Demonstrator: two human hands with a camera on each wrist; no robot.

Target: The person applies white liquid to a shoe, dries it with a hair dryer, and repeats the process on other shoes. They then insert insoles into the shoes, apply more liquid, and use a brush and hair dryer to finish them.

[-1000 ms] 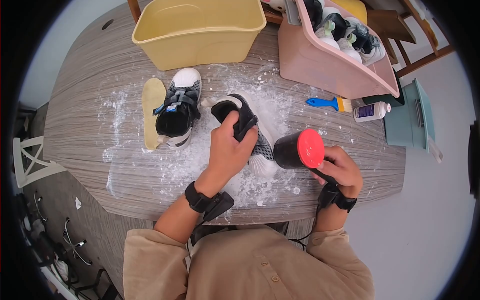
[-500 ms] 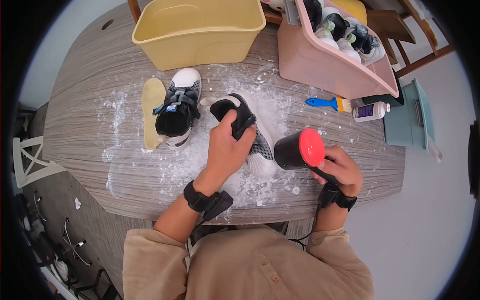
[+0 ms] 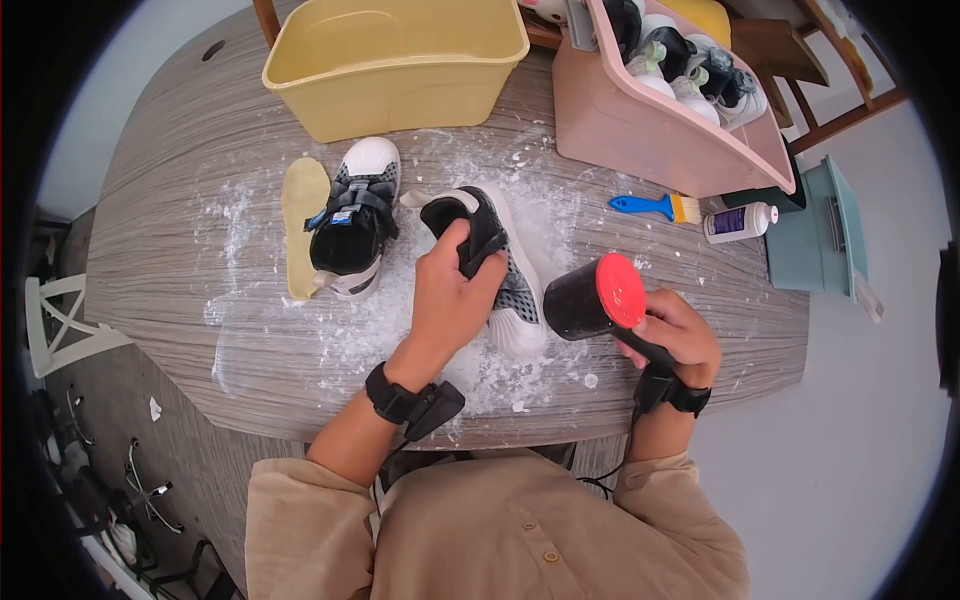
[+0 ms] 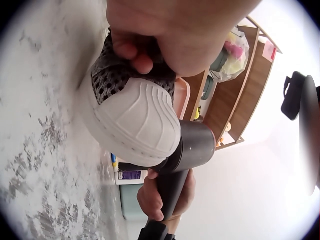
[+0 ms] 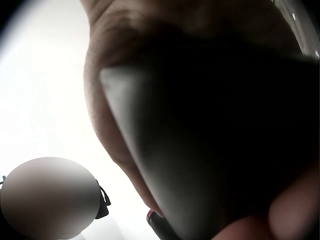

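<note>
In the head view the left hand grips a black and white shoe at its opening, thumb and fingers on the dark upper. The shoe's white toe fills the middle of the left wrist view. The right hand holds the handle of a black tool with a round red end, its black barrel close to the side of the shoe. In the right wrist view the dark handle is blurred and large inside the hand. A second shoe stands left, beside a yellowish insole.
White powder and flakes lie on the wood-grain table. A yellow bin and a pink bin with several shoes stand at the back. A blue-handled brush and a white bottle lie at the right, near a teal box.
The left hand and its shoe have shifted slightly to the left, with the shoe a little more upright in the view. The right hand keeps its hold on the black tool, nearly still.
</note>
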